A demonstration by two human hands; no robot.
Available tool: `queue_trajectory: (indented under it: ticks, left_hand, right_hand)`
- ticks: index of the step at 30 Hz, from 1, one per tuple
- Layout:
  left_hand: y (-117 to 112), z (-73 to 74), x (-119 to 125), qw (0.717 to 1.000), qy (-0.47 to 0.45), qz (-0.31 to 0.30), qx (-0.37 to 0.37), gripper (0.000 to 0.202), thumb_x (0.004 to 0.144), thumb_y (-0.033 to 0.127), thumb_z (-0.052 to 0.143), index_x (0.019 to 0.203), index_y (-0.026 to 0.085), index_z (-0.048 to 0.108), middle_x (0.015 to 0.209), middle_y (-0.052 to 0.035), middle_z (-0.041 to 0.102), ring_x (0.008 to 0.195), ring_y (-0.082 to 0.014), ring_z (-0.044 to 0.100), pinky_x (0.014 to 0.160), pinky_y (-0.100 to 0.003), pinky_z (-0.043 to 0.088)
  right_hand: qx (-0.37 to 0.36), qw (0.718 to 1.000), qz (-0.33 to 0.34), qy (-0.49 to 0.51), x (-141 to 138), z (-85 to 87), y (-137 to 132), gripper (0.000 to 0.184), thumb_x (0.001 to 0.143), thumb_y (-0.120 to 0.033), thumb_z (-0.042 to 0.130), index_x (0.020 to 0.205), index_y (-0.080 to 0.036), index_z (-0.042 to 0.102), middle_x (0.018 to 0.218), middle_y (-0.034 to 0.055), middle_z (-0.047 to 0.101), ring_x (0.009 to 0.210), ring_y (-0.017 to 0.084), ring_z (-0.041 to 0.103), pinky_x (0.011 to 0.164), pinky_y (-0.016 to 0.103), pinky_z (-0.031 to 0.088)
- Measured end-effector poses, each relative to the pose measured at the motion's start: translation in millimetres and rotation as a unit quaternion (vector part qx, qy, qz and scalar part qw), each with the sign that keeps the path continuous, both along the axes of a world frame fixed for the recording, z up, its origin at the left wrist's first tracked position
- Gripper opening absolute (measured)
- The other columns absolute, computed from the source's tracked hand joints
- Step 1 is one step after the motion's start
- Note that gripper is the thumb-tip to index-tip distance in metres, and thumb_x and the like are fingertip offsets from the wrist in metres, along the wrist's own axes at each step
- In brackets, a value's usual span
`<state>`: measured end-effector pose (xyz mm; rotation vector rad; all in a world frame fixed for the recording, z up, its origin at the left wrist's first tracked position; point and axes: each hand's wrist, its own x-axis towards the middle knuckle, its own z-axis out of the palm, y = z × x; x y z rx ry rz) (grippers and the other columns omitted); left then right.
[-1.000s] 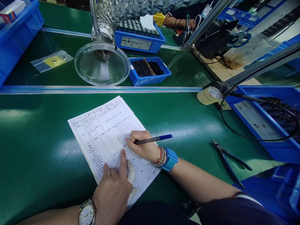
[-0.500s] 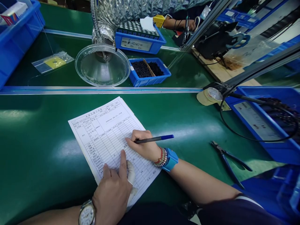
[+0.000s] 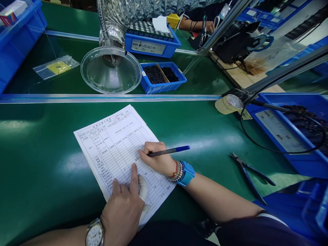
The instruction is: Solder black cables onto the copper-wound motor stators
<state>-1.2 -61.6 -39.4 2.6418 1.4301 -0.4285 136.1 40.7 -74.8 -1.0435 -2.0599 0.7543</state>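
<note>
A printed form (image 3: 123, 140), with a table grid and some handwriting, lies slanted on the green table; more sheets show beneath its edge. My right hand (image 3: 159, 160) grips a pen (image 3: 169, 150) with a blue cap on its back end, and rests on the form. The pen's tip is hidden by my fingers. My left hand (image 3: 125, 201) presses on the lower part of the form, index finger stretched out and the others partly bent, holding nothing. White coverings wrap two of its digits.
Beyond a metal rail stand a fume hood (image 3: 111, 70) and a blue bin (image 3: 163, 78) of black parts. Cutting pliers (image 3: 247, 176) lie right of my forearm, near a yellowish tub (image 3: 229, 104) and a large blue crate (image 3: 284, 131). A co-worker's hand (image 3: 210, 26) shows at the back.
My right hand and the pen have shifted very slightly to the right, and a little more handwriting shows by the fingers. My left hand stays in place on the form.
</note>
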Motion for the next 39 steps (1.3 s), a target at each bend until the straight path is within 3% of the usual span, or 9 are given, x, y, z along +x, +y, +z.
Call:
queue_trajectory:
  ticks: [10,13,17,25,30,39]
  left_hand:
    - [0,-3.7,-1,1.0,-0.008,-0.008,0.002,0.054,0.078,0.044,0.051,0.123,0.014,0.051,0.134,-0.0244,0.035,0.064,-0.024,0.064,0.074,-0.045,0.05]
    - [-1,-3.4,0,1.0,-0.003,0.007,0.013,0.056,0.077,0.046,0.053,0.122,0.014,0.052,0.134,-0.0222,0.035,0.068,-0.0249,0.064,0.075,-0.043,0.05]
    - [-1,-0.8,1,0.999,-0.007,0.027,0.019,0.057,0.073,0.048,0.057,0.12,0.016,0.054,0.134,-0.0197,0.036,0.066,-0.0238,0.064,0.074,-0.041,0.05]
    - [0,0.5,1,0.999,-0.008,0.025,0.019,0.056,0.074,0.048,0.056,0.12,0.016,0.054,0.134,-0.0204,0.036,0.064,-0.0229,0.064,0.075,-0.042,0.05]
    - [0,-0.1,0,1.0,-0.004,0.016,0.018,0.053,0.077,0.044,0.054,0.12,0.016,0.054,0.134,-0.021,0.035,0.067,-0.0248,0.064,0.074,-0.042,0.051]
    - [-1,-8.4,0,1.0,0.008,-0.011,0.009,0.057,0.077,0.041,0.053,0.125,0.012,0.049,0.134,-0.0258,0.031,0.066,-0.0286,0.065,0.071,-0.047,0.051]
  right_hand:
    - [-0.02,0.999,-0.018,0.02,0,1.7,0,0.032,0.075,-0.015,0.051,0.05,-0.017,0.032,0.045,-0.0068,0.032,0.041,0.005,0.029,0.041,0.019,0.025]
    - [-0.077,0.995,-0.038,0.056,5,4.0,5,0.024,0.074,-0.019,0.059,0.056,-0.017,0.043,0.051,-0.0051,0.044,0.046,0.006,0.038,0.043,0.018,0.031]
    - [-0.098,0.993,0.022,0.058,12,7.3,12,0.011,0.073,-0.019,0.063,0.068,-0.015,0.054,0.064,-0.0006,0.055,0.057,0.009,0.048,0.052,0.019,0.038]
    - [-0.079,0.996,0.02,0.03,14,3.7,9,0.024,0.073,-0.02,0.061,0.056,-0.016,0.044,0.049,-0.0051,0.043,0.044,0.005,0.035,0.042,0.018,0.027]
    - [-0.035,0.999,-0.022,0.033,13,-1.0,9,0.036,0.074,-0.018,0.057,0.05,-0.017,0.031,0.045,-0.0069,0.031,0.042,0.005,0.026,0.041,0.018,0.021]
    - [-0.017,0.999,-0.032,0.013,12,-1.4,9,0.033,0.074,-0.017,0.054,0.05,-0.016,0.031,0.045,-0.0067,0.031,0.043,0.005,0.026,0.042,0.018,0.021]
